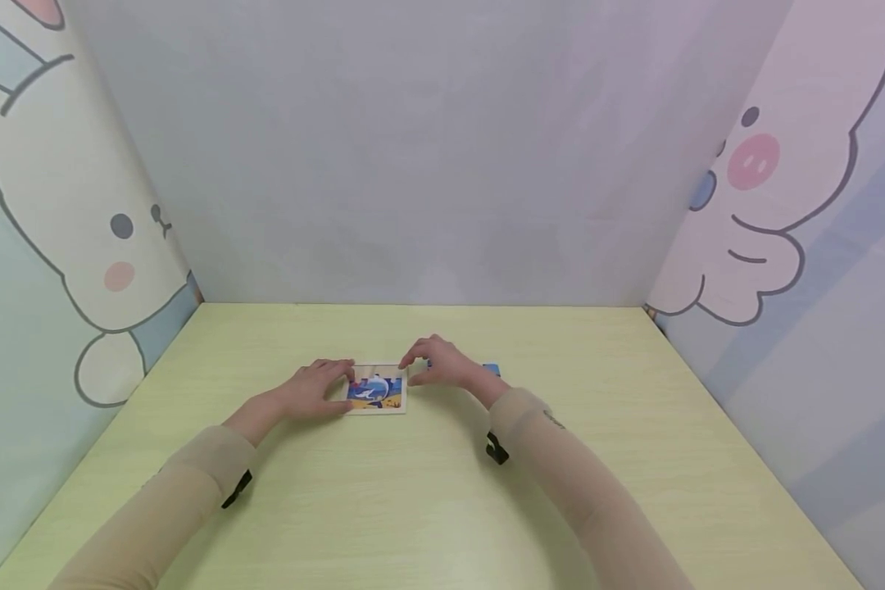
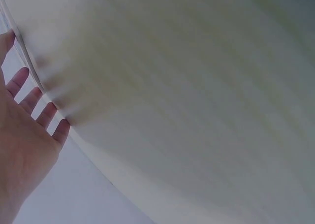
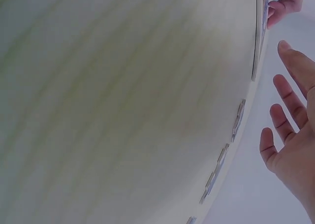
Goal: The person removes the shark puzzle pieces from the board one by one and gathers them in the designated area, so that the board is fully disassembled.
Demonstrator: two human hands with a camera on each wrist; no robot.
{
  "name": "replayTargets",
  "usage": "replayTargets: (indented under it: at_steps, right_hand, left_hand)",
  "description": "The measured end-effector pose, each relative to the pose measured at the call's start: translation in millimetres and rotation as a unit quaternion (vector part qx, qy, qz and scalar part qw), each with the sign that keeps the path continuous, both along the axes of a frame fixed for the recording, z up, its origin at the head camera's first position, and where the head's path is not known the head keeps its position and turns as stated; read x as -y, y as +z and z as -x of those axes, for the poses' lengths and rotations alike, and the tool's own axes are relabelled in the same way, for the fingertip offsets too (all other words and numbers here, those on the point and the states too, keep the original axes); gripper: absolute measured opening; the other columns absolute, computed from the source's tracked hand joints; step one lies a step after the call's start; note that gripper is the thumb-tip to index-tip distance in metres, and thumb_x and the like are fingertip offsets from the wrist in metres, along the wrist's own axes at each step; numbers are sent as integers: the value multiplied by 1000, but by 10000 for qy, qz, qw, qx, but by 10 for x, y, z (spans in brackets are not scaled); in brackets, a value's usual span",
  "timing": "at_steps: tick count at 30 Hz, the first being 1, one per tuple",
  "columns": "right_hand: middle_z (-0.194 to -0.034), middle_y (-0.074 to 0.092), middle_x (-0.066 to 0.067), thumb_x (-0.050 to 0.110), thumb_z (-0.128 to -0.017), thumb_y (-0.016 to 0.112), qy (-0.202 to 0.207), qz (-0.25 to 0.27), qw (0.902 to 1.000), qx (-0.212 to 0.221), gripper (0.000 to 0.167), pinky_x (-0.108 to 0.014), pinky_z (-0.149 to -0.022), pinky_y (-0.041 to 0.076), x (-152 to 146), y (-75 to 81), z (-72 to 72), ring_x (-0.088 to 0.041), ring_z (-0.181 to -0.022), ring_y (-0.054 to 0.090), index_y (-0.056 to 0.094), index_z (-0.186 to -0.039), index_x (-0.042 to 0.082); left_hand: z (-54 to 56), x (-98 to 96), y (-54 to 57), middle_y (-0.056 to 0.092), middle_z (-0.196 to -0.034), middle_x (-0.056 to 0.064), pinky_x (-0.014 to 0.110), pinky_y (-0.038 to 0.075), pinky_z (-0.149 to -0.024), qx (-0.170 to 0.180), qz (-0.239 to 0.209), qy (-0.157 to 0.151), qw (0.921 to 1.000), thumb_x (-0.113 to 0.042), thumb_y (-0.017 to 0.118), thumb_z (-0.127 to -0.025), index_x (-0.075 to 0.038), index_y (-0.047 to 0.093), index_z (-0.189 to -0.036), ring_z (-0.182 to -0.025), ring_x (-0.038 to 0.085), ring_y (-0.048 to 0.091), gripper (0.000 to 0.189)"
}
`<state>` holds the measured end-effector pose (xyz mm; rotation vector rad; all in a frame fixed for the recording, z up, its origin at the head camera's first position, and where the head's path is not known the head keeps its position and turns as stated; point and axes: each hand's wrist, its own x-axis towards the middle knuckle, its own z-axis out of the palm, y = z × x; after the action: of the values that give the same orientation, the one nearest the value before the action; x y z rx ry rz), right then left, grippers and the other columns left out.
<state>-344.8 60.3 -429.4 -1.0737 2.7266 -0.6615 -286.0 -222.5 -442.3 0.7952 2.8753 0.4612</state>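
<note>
A framed jigsaw puzzle [image 1: 376,392] with a white dolphin over blue sea and yellow sand lies flat on the table. Along its top, a strip of pale tray shows without picture. My left hand [image 1: 313,392] rests at the puzzle's left edge, thumb and fingers spread apart. Just off the upper right corner hovers my right hand [image 1: 446,363], its fingers loosely bent. Nothing shows between those fingers in the right wrist view. Partly hidden behind the right hand and wrist are blue puzzle pieces [image 1: 492,369]. From the right wrist, several thin loose pieces [image 3: 215,174] appear edge-on.
The pale wooden table [image 1: 442,508] meets a grey back wall [image 1: 428,164]. Side panels with cartoon animals, a left panel [image 1: 52,246] and a right panel [image 1: 782,188], flank it. Black straps [image 1: 497,449] hang beneath the sleeves.
</note>
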Motion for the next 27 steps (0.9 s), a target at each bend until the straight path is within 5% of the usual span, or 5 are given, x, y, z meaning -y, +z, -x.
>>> replayTargets:
  at_steps: [17,27]
  right_hand:
    - [-119,59,5,35,-83,72,358,-1009,9937,-317,27,-41,-93,38,177,-58,48,-16,-110,46,70,-109,27]
    - [-117,59,5,33,-83,73,352,-1094,9930,-278,24,-40,-92,40,215,-31,38,-15,-107,47,71,-105,24]
  left_hand:
    - [31,-5,-49,34,-150,15,65,25,-104,10,11,-19,10000,-47,62,-87,-22,50,-120,-135,43,29,43]
    - [35,1,-42,34,-150,14,66,25,-103,-45,-28,-27,10000,-47,63,-86,-22,51,-119,-136,43,29,42]
